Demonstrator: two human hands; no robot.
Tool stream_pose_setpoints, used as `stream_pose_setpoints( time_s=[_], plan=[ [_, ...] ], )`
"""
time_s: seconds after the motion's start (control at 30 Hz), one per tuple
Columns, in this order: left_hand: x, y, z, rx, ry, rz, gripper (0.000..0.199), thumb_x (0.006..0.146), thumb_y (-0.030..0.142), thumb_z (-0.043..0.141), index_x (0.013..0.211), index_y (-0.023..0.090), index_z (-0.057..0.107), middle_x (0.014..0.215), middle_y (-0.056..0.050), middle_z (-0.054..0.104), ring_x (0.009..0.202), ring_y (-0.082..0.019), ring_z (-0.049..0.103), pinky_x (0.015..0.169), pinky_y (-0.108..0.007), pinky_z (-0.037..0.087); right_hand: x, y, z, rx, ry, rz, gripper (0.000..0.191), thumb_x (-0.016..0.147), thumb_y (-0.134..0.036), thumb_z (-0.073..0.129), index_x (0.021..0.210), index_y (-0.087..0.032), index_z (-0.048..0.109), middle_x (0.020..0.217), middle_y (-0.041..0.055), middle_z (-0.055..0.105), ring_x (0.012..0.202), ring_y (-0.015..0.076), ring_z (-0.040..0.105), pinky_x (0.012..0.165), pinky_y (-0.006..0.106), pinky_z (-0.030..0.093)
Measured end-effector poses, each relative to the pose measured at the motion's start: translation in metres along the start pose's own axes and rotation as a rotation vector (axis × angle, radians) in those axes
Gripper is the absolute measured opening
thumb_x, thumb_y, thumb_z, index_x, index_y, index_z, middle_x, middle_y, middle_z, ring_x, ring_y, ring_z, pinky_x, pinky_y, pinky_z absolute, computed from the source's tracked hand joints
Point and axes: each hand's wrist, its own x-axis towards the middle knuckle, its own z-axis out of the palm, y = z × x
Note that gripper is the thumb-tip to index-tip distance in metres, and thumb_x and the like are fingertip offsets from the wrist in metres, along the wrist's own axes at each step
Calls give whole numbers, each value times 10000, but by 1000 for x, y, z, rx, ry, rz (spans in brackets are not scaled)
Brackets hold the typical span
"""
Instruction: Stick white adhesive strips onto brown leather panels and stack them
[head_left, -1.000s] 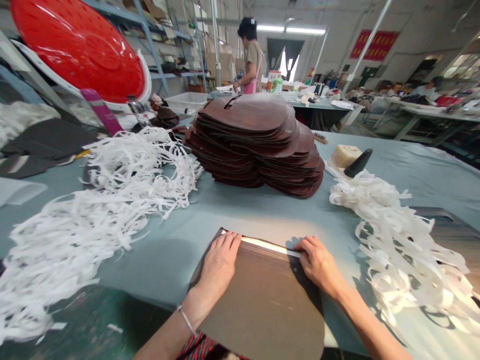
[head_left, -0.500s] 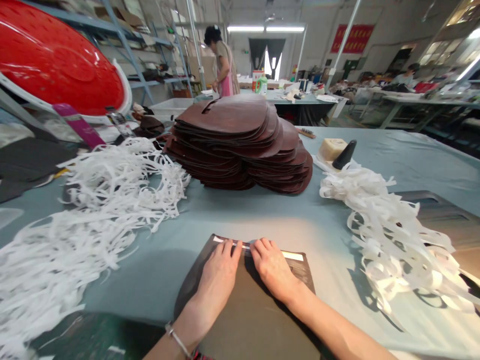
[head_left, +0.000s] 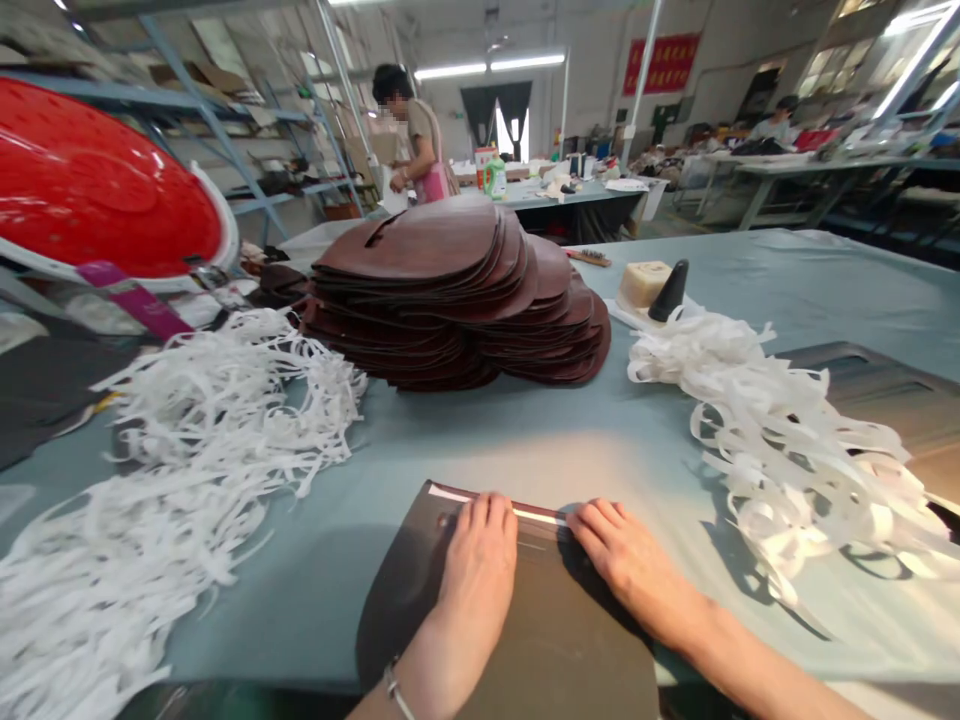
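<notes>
A dark brown panel (head_left: pixel 555 630) lies at the table's near edge, with a white strip (head_left: pixel 536 516) along its far edge. My left hand (head_left: pixel 484 560) rests on the panel, its fingers pressed together over the strip, left of the middle. Near the strip's right end, my right hand (head_left: pixel 619 550) has its fingers bent together at the panel's far edge. Both hands seem to press on the strip and edge; what lies under the fingertips is hidden.
Stacked reddish-brown panels (head_left: pixel 450 300) stand beyond the hands. White strips heap at left (head_left: pixel 187 480) and right (head_left: pixel 787 430). A cream block (head_left: pixel 643 284) and black cone (head_left: pixel 669 290) sit behind. A person (head_left: pixel 420 140) stands at a far table.
My right hand has moved right along the far edge, and my left hand a little to the right, widening the gap between them. The camera view has shifted.
</notes>
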Motion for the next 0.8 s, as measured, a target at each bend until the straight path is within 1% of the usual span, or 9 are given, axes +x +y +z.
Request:
stream_pose_setpoints(
  time_s=[0.07,0.17,0.2,0.3,0.37,0.5,0.53,0.67,0.8],
  plan=[
    [1,7,-1,-35,-5,4,447,839,19,453,1260,121,565,1183,-184,586,1118,-291,560,893,-380,523,-7,4,0,23,37,-5,289,917,-72,368,1126,-114,562,945,119,567,812,227,476,712,367,423],
    [1,15,-3,-73,-37,5,541,839,22,465,1334,239,502,1238,-179,563,1167,-314,538,858,-386,534,-14,8,0,81,71,-8,297,927,-89,366,1150,-134,556,939,115,572,813,226,492,703,362,437],
    [0,17,-5,-76,-40,15,535,846,29,465,1336,242,500,1240,-178,562,1166,-313,538,873,-402,528,-17,10,-1,109,69,1,292,931,-93,369,1150,-141,557,949,114,572,818,222,496,706,359,441],
    [-2,23,-13,-80,-19,50,453,860,35,447,1295,126,533,1249,-190,548,1151,-283,536,961,-421,487,-24,16,-4,213,20,90,243,956,-117,370,1076,-157,577,943,98,558,824,205,496,728,349,448],
    [-3,27,-15,-92,-19,72,461,846,13,444,1292,91,531,1255,-205,541,1139,-281,539,951,-413,496,-28,20,-5,291,-5,153,216,971,-141,374,1005,-161,587,902,80,544,827,196,497,740,338,449],
    [-1,35,-7,-129,-19,63,601,815,-34,434,1341,250,500,1237,-181,559,1119,-310,554,829,-413,544,-32,28,-6,382,-5,228,215,975,-131,378,944,-159,588,855,54,531,824,174,506,745,300,444],
    [-1,37,-6,-132,-1,69,589,818,-31,431,1326,256,514,1237,-174,560,1131,-311,546,840,-420,539,-32,29,-5,381,-6,231,217,974,-126,378,925,-156,587,849,53,529,816,171,506,738,293,442],
    [0,49,-9,-116,62,119,447,838,3,421,1241,125,569,1219,-171,564,1136,-275,529,940,-418,495,-32,29,-2,291,-5,200,206,970,-123,385,887,-150,571,843,53,521,788,168,479,716,291,424],
    [0,57,-21,-116,58,119,485,848,26,446,1302,181,517,1182,-160,570,1077,-272,551,864,-391,518,-32,27,-2,143,-27,134,224,964,-113,370,845,-142,557,856,71,522,776,179,433,715,311,397]
  ],
)
